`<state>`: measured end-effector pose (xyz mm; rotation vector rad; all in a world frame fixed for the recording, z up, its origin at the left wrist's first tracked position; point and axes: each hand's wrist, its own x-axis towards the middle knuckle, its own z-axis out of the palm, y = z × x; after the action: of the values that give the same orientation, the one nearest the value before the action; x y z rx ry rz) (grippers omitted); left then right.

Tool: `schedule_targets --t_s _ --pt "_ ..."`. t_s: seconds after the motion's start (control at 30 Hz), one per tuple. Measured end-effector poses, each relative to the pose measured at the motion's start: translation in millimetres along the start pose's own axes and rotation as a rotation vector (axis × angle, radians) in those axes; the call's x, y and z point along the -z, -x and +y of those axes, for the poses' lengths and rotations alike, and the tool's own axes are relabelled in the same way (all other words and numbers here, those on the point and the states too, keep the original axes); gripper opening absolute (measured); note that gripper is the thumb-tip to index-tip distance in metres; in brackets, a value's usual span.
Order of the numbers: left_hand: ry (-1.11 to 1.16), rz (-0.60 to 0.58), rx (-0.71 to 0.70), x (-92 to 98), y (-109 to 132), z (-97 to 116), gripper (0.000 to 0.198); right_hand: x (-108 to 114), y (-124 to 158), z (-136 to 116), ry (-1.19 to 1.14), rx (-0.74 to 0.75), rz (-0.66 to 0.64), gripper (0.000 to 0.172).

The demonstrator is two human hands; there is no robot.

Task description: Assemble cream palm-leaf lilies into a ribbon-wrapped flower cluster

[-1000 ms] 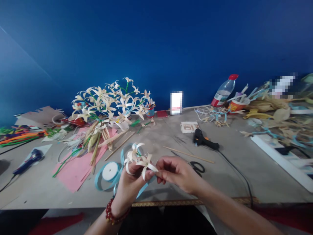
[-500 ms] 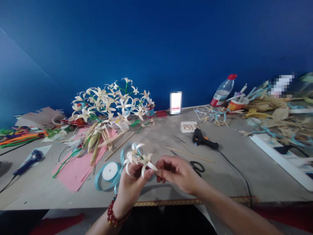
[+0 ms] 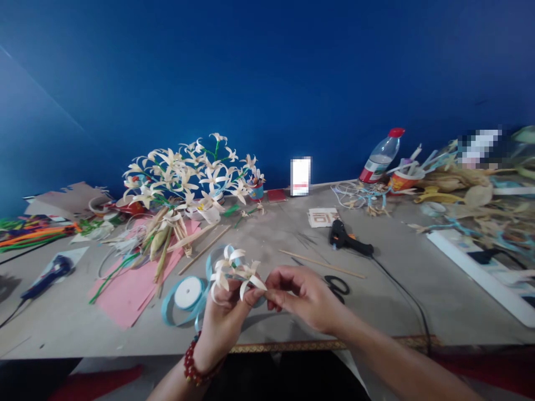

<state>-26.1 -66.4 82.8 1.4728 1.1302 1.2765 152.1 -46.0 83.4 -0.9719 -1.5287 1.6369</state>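
My left hand (image 3: 228,323), with a red bead bracelet at the wrist, is closed around a small sprig of cream-white artificial flowers (image 3: 251,274). Their curled petals show above its thumb and fingers, while the stem is mostly hidden. Right beside it, my right hand (image 3: 307,296) pinches thumb against fingers close to the left thumb. What lies in that pinch is hidden. A roll of light blue ribbon (image 3: 199,305) lies left of my left hand, with loose loops about it. Black-handled scissors (image 3: 339,284) rest just beyond my right hand.
Behind stands a bunch of similar white flowers (image 3: 211,177). A black glue gun (image 3: 351,240) with its cord, a thin stick (image 3: 321,263) and a white power strip (image 3: 463,273) lie to the right. Pink paper (image 3: 121,301) and a blue glue gun (image 3: 52,277) lie left.
The flower sprig has tilted slightly and shifted a little to the left in my left hand. Both hands keep nearly the same place and grip.
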Motion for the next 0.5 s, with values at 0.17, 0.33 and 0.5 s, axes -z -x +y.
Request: schedule_targets --t_s 0.17,0.33,0.5 --pt "0.062 0.006 0.041 -1.8 -1.2 -4.6 0.013 -0.3 -0.4 -0.1 0.002 0.01 0.023 0.031" --pt "0.137 -0.015 0.077 -1.2 -0.7 -12.2 0.014 -1.0 -0.5 -1.2 0.012 0.011 0.033 0.027" --pt "0.193 -0.034 0.1 -0.6 0.1 -17.2 0.011 -1.7 -1.2 -0.8 0.061 0.04 0.054 0.025"
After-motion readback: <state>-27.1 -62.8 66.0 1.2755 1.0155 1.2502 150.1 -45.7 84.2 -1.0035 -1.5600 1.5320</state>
